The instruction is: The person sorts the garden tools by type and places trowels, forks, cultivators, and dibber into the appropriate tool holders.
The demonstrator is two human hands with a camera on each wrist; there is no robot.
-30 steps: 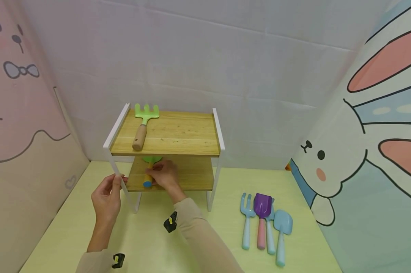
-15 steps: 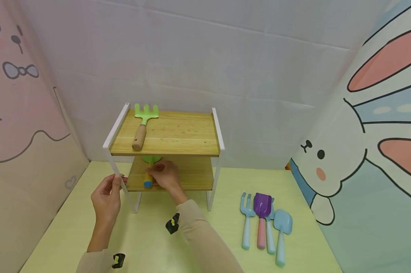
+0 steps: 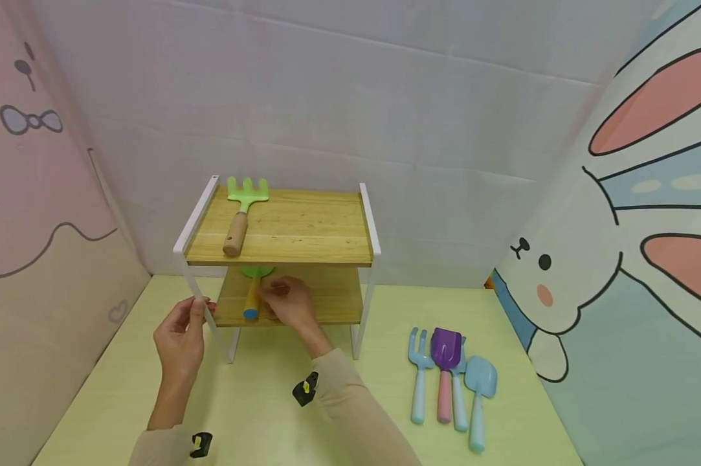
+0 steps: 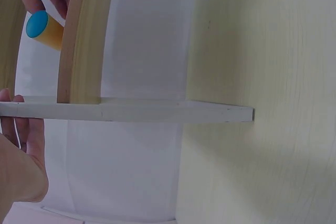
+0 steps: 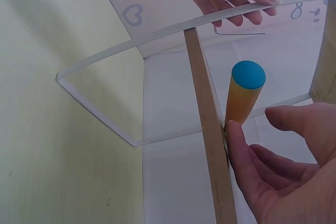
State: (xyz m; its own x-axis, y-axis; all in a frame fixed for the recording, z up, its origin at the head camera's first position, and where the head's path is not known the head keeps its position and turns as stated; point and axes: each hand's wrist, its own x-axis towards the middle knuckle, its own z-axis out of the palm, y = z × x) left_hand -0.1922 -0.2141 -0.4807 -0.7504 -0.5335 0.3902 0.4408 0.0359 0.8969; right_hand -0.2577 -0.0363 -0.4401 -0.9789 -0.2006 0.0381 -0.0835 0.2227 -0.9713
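Observation:
A two-tier wooden shelf [image 3: 303, 226] with a white frame stands on the table. My left hand [image 3: 179, 340] grips its left front post, thumb in front and fingers behind in the right wrist view. On the lower board lies a garden tool [image 3: 252, 299] with a yellow handle, a blue end cap and a green rounded head, partly hidden by the upper board. My right hand [image 3: 294, 304] is just right of that handle, thumb and fingers apart with nothing between them. A green hand rake [image 3: 237, 226] with a wooden handle lies at the left of the upper board.
Right of the shelf on the table [image 3: 303, 414] lie a light blue fork [image 3: 419, 382], a purple shovel [image 3: 445, 362] with a pink handle partly covering another blue tool [image 3: 459, 401], and a light blue shovel [image 3: 479, 388]. Printed cloth walls [image 3: 443, 162] surround the table.
My right hand has let go of the yellow handle and moved slightly right. The garden tool stays on the lower board; my left hand keeps its hold on the post.

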